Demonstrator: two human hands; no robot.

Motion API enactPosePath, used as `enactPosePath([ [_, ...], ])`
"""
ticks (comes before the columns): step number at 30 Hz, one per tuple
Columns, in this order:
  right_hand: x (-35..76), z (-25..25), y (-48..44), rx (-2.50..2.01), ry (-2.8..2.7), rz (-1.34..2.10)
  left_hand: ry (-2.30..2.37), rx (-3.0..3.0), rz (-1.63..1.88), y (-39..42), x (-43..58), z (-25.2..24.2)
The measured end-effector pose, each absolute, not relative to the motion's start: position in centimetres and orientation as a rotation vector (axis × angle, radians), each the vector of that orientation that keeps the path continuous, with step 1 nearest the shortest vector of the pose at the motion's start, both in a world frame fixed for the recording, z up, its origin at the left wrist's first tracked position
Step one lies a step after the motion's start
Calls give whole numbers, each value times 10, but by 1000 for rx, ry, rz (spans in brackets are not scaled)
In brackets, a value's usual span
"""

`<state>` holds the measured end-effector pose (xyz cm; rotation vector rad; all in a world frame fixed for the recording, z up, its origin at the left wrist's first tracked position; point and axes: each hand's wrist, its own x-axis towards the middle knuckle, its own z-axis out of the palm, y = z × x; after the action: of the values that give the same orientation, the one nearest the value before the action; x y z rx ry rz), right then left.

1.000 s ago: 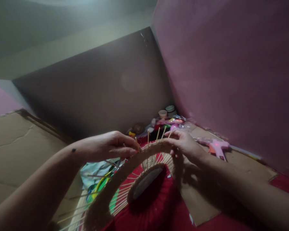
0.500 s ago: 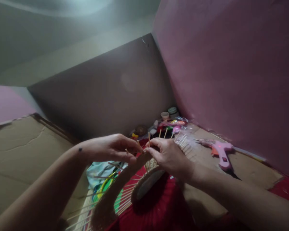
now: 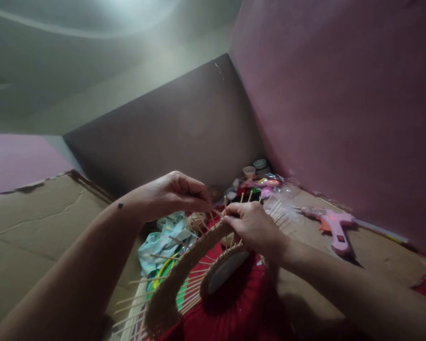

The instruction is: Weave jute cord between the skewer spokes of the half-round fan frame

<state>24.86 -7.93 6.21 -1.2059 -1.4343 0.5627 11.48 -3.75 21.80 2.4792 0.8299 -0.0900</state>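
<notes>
My left hand (image 3: 177, 194) was narrowed to a pinch, thumb against fingertips, on a strand of twine (image 3: 217, 212) that ran toward my right hand (image 3: 257, 232); I held it raised just past the rim, I judge, so that the strand was drawn tight. My right hand was closed too, thumb and forefinger gripping the far edge of the woven band (image 3: 168, 293) beside an upright stick (image 3: 225, 204), most likely to steady the work where the twine met it. The band stood tilted in front of me, above a red cloth (image 3: 234, 315), its thin sticks fanning out from a smaller woven oval with a pale base (image 3: 229, 272). That slant presumably gave both hands room at the far edge; I cannot tell what bore it underneath. Behind the band lay a ball of twine (image 3: 198, 221), near the left hand, perhaps so that the strand could feed easily, with a crumpled light blue cloth (image 3: 159, 244) just beside it. On my right, a pink glue gun (image 3: 335, 222) lay on a flat cardboard sheet (image 3: 379, 251), well apart from the weaving, a placing that probably spared the cloth from drips.
</notes>
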Motion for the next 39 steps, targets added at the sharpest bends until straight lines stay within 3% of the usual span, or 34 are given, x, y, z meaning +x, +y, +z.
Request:
enactPosePath([
  [19, 250, 60, -71, -1032, -1382, 793, 970, 2228, -95, -12, 29, 170],
  [23, 245, 49, -73, -991, -1313, 447, 955, 2250, -55, -14, 28, 164],
  [29, 237, 31, -96, -858, -1501, -416, 913, 2415, -21, -15, 22, 156],
  [35, 236, 29, -84, -1042, -1473, -367, 868, 2337, 4, -20, 21, 151],
  [39, 231, 25, -85, -1079, -1493, -619, 873, 2395, 24, -25, 24, 152],
])
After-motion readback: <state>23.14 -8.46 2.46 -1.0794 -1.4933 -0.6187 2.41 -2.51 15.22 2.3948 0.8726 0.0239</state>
